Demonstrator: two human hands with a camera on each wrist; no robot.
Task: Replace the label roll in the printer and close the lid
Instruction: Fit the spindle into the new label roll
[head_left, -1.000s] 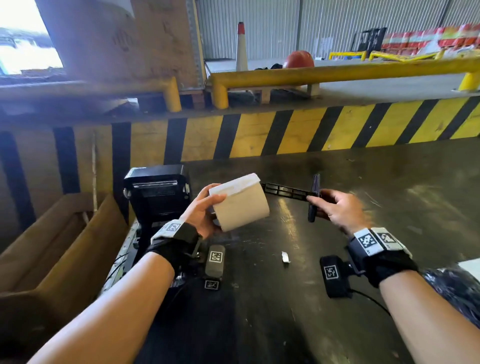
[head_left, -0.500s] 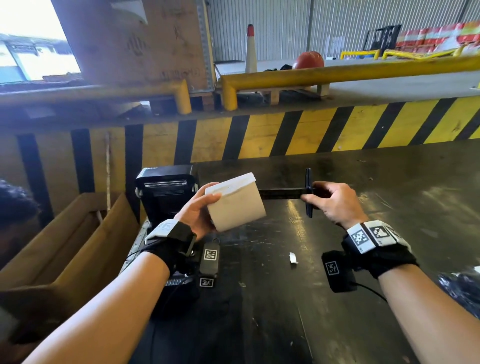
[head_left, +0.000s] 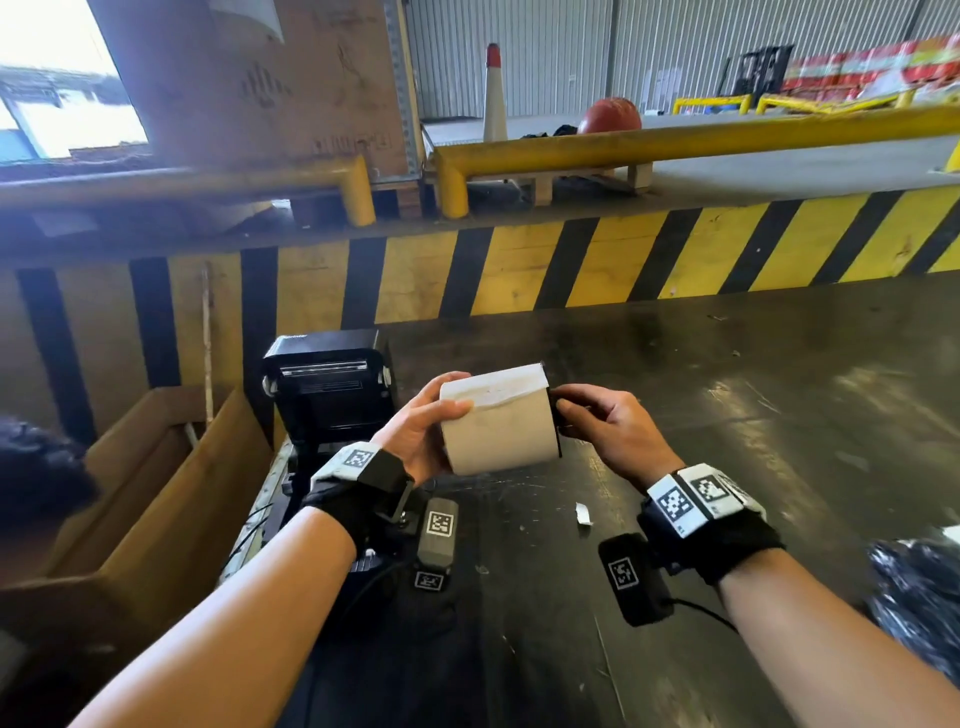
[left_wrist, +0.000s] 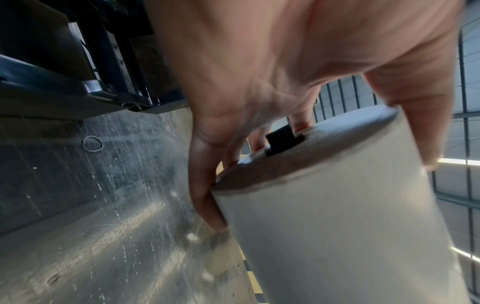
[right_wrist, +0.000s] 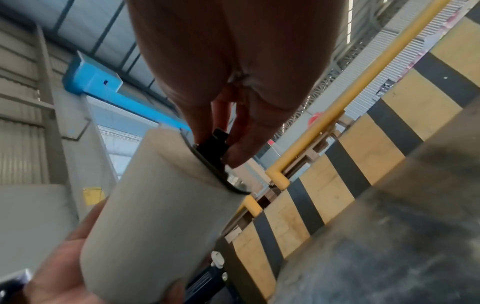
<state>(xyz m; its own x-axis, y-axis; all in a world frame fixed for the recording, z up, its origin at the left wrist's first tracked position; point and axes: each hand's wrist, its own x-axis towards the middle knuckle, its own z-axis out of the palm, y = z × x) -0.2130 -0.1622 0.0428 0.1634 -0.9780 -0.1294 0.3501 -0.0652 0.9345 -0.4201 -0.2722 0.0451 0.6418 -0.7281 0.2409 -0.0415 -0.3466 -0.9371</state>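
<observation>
At the desk's (head_left: 675, 597) left edge the black printer (head_left: 330, 387) stands. Right of it, above the desk, the left hand (head_left: 418, 434) wraps thumb and fingers around the label roll (head_left: 498, 423). The right hand (head_left: 613, 426) pinches the black spindle (right_wrist: 213, 145) at the roll's right end; its tip pokes out the left end.

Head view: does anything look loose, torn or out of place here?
A small white paper scrap lies loose on the dark table, below the label roll. The roll's outer flap is partly lifted with an uneven edge. Otherwise nothing stands out: both hands hold the roll normally.
</observation>
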